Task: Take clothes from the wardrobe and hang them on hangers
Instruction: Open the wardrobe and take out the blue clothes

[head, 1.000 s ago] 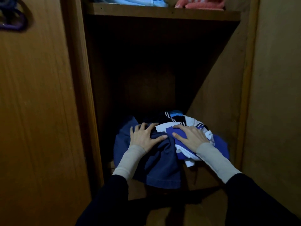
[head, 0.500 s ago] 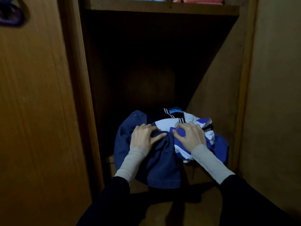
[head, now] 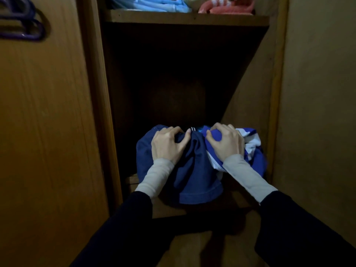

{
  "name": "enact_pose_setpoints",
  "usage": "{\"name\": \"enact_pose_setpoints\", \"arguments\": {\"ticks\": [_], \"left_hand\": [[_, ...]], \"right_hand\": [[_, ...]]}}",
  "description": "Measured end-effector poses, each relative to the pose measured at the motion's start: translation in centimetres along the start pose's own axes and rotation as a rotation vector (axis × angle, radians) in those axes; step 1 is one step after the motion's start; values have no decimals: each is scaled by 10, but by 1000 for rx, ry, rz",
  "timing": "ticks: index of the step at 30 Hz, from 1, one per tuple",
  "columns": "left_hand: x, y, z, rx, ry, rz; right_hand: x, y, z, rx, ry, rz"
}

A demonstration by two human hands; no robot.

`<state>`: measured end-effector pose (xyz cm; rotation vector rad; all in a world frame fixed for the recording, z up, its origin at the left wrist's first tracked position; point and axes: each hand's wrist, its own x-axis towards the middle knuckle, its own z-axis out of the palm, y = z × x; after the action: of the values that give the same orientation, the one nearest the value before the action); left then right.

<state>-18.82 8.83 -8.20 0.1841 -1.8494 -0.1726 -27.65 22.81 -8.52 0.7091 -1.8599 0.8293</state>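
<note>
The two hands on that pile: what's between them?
In the head view, a bunched fold of dark blue cloth fills the gap between left hand and right hand.

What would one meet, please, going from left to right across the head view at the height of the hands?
Wardrobe door → denim garment → left hand → right hand → blue-and-white garment → wardrobe's right frame → wall.

Both arms: dark navy/black outer sleeves, light grey inner cuffs w/ snug fit to wrists.
</note>
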Motion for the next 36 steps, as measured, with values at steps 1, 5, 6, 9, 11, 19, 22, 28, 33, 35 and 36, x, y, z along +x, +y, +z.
{"name": "enact_pose_setpoints", "arguments": {"ticks": [1,5,6,9,11,19,22,28,33,35,36], "left_hand": [[1,3,-4,-7,5,-7],[-2,14,-16,-33,2,-12],[-3,17,-19,-39,-2,-13],[-9,26,-29,-46,-6,0],[-13,30,-36,-48,-6,16],[-38,46,-81,-116,-16,46],[-54,52,-105,-196,-72,-39],[-98,65,-141,-215,-190,-134],[-117,91,-164,-248,-200,-94],[-121,103,-169,-265,-206,-74],[-122,111,-172,-279,-205,-65]], "right_hand": [[1,-1,-5,1,9,-4],[-3,-4,-23,3,38,-14],[-5,-4,-27,0,41,-11],[-12,-6,-41,-20,25,16],[-18,-8,-51,-42,15,27],[-50,-38,-103,-122,1,74],[-67,-54,-125,-149,-5,120],[-115,-78,-173,-204,-56,164],[-143,-86,-217,-265,-89,203],[-148,-86,-235,-284,-94,228],[-151,-85,-244,-298,-95,238]]}}
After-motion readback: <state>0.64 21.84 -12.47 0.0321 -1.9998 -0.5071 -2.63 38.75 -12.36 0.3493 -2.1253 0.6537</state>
